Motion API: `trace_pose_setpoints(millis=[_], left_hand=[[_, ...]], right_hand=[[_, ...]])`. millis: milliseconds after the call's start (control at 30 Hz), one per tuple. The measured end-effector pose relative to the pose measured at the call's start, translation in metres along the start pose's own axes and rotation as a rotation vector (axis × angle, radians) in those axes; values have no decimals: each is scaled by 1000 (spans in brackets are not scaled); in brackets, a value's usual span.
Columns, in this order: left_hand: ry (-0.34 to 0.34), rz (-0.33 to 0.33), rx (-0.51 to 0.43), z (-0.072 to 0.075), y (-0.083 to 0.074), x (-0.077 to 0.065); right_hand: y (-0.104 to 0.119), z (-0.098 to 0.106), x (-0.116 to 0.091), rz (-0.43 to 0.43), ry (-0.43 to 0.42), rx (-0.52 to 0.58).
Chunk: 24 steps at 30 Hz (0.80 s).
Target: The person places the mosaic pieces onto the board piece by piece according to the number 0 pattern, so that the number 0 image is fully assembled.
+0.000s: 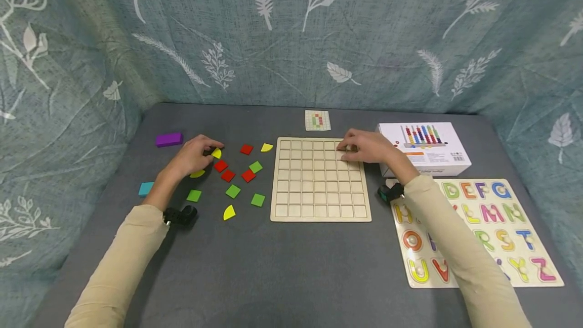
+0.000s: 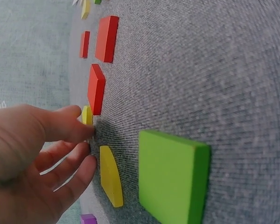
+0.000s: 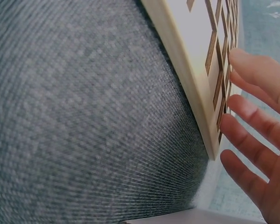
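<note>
My left hand (image 1: 194,155) is at the back left, its thumb and index finger around a yellow quarter-circle tile (image 1: 217,153). In the left wrist view that tile (image 2: 87,115) shows partly behind the fingertips, and a second yellow tile (image 2: 111,177) lies just below the other fingers. A red square tile (image 1: 220,166) sits close by. Over the far right corner of a wooden grid board (image 1: 314,220) is my right hand (image 1: 366,147). Its fingers are slightly bent and spread, with nothing seen between them, and the tips are right at the grid cells.
Several red, green (image 1: 233,191) and yellow tiles lie left of the board. A purple block (image 1: 169,139) and a blue block (image 1: 146,189) are farther left. Behind the board lies a small pattern card (image 1: 317,120). An abacus box (image 1: 421,163) and an alphabet puzzle (image 1: 489,237) stand right.
</note>
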State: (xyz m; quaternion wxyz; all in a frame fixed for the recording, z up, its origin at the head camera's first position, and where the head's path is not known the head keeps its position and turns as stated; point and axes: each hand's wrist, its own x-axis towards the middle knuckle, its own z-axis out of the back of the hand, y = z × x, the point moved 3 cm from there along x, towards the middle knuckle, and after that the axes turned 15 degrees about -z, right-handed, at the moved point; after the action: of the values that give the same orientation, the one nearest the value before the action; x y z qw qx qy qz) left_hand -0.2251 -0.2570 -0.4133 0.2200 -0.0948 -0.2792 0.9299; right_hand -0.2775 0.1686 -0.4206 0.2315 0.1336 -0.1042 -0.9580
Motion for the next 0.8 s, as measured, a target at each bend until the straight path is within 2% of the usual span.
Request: trace_pose_setpoints(millis=[367, 567, 800], left_hand=[[33, 16, 49, 0, 1, 3], [24, 22, 84, 1, 2, 5], [7, -20, 114, 3, -2, 8]], right_hand=[[1, 0, -1, 9, -4, -7], [2, 0, -1, 14, -7, -24], [2, 0, -1, 11, -4, -32]])
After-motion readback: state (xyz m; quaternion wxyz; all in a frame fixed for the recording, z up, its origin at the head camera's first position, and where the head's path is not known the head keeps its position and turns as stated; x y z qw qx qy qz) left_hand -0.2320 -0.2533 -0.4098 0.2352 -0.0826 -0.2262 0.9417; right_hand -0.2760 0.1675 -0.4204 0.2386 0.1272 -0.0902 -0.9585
